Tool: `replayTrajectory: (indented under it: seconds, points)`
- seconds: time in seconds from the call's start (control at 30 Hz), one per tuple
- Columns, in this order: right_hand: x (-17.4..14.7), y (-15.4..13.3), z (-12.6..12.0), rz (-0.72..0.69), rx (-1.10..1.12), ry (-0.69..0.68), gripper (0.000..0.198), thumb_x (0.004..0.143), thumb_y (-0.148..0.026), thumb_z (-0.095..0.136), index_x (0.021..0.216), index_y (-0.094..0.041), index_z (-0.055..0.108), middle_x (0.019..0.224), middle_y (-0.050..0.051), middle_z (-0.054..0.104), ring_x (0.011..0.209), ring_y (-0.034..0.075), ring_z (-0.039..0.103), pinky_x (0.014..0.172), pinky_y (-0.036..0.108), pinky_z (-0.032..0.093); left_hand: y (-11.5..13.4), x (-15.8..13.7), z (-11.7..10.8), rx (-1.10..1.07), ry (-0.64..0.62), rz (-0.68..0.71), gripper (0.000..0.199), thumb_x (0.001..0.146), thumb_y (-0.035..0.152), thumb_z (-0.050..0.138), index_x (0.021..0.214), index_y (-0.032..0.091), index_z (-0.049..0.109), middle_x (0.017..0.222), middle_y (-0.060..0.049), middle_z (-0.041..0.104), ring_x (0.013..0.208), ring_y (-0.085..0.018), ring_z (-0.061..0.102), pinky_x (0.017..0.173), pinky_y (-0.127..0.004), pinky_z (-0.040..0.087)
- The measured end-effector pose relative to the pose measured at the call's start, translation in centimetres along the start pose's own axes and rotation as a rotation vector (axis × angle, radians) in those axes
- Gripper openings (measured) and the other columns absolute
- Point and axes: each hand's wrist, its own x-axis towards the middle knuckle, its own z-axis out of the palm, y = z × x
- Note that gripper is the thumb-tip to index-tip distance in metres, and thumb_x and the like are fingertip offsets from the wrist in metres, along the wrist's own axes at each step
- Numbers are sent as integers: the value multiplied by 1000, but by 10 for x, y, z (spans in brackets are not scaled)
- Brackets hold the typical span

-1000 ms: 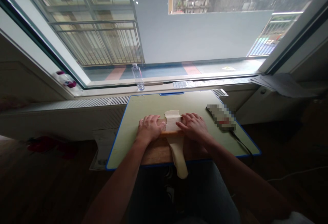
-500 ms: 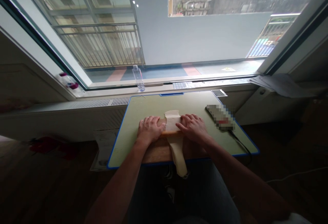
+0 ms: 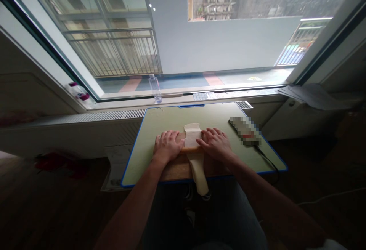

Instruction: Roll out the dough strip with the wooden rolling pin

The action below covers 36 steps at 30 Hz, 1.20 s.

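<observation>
A long pale strip of dough (image 3: pixel 193 132) lies on a wooden board (image 3: pixel 175 170), its near end hanging over the front edge. Across it runs a light wooden bar that looks like a rolling pin (image 3: pixel 193 149), with both ends hidden beneath my palms. My left hand (image 3: pixel 168 145) rests on the left end, fingers laid forward and thumb beside the dough. On the right end lies my right hand (image 3: pixel 215 143), its fingers also stretched forward and its thumb at the dough's right edge.
The green tabletop with a blue rim (image 3: pixel 134 158) carries the board. A blurred-out device (image 3: pixel 245 131) with a black cable lies at right. Behind stand a clear bottle (image 3: pixel 155 89) on the windowsill and papers (image 3: pixel 311 95). Another bottle (image 3: pixel 79 91) leans at left.
The view has tilted very slightly. My hands, the bar and the dough stay in almost the same place.
</observation>
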Motion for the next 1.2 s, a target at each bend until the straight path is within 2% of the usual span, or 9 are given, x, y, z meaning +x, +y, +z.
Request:
replayTrajectory:
  seconds: [0.53, 1.2]
  points:
    - [17, 2, -2, 31, 33, -83, 53, 106, -62, 53, 141, -26, 69, 148, 9, 69, 140, 32, 55, 116, 47, 37, -2, 14, 0, -28, -23, -10, 51, 101, 55, 55, 141, 26, 69, 147, -9, 71, 135, -31, 62, 119, -48, 41]
    - [1, 1, 1, -4, 21, 16, 48, 106, -61, 54, 136, -27, 70, 150, 8, 67, 141, 31, 52, 117, 46, 34, -1, 2, 1, -7, 0, 0, 49, 102, 57, 54, 141, 30, 68, 151, -7, 68, 139, -31, 58, 122, -50, 38]
